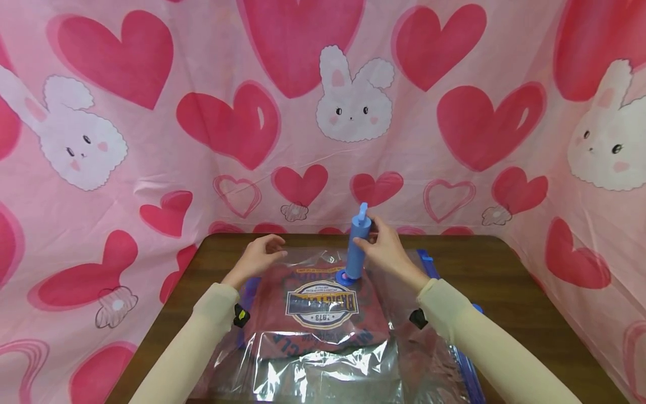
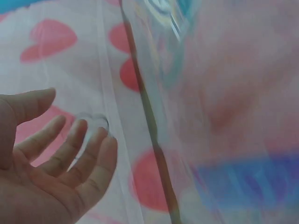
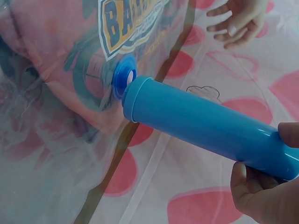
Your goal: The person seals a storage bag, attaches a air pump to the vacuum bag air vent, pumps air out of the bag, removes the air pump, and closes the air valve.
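My right hand (image 1: pixel 387 249) grips a blue hand pump (image 1: pixel 356 249) near its handle end, fingers and thumb round the barrel. In the right wrist view, the pump's lower end is right at the edge of a round blue valve (image 3: pixel 120 80), whose pale centre partly shows. That valve is on a clear plastic vacuum bag (image 1: pixel 323 381) lying flat. Inside the bag is a folded red garment (image 1: pixel 267 331) with a printed badge. My left hand (image 1: pixel 256 258) hovers over the bag's far left part, fingers loosely bent and holding nothing; its palm shows in the left wrist view.
The bag lies on a dark wooden table (image 1: pixel 484 264). A blue zip strip (image 1: pixel 466 370) runs along its right side, with a blue slider (image 1: pixel 477 308) near it. Pink cloth (image 1: pixel 303 151) with hearts and rabbits hangs behind and at both sides.
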`<state>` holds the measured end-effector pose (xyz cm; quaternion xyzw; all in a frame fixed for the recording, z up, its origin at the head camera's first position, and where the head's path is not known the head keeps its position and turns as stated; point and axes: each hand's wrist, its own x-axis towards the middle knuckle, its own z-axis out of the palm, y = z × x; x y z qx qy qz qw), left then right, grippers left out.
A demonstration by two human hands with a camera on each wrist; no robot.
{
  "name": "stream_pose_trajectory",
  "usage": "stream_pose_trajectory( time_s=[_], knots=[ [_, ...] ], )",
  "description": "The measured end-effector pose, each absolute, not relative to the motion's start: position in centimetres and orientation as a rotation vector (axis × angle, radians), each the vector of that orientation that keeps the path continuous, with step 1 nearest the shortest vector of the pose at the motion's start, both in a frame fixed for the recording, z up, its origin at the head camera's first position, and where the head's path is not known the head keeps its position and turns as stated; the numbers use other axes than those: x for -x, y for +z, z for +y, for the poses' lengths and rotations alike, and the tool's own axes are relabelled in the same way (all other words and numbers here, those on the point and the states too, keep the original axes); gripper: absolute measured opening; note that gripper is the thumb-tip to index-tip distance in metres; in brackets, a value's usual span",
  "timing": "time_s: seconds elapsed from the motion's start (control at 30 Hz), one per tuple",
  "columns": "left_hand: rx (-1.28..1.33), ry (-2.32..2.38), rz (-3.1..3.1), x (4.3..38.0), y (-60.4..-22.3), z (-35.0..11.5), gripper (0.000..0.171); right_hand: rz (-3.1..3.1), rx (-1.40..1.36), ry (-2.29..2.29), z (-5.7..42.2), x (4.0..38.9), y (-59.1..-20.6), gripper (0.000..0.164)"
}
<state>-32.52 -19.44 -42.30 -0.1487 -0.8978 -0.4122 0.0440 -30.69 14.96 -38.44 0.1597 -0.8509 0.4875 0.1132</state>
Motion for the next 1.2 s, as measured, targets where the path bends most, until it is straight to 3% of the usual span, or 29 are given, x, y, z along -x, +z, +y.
stream_pose_trajectory(
  time_s=[0.47, 0.83, 1.2],
  knots=[
    [0.302, -0.968, -2.971, 32.1, -43.8, -26.6, 0.044, -2.487, -0.420, 1.396, 17.5, 30.2, -38.1, 0.069],
    [0.153, -0.910, -3.045, 31.3, -45.5, -28.7, 0.055, -2.470, -0.406, 1.339, 18.8, 30.1, -38.5, 0.063],
    [0.010, -0.956, -3.038, 30.7, -46.1, -29.5, 0.055, -2.471, -0.373, 1.295, 19.7, 30.0, -39.0, 0.063]
  ],
)
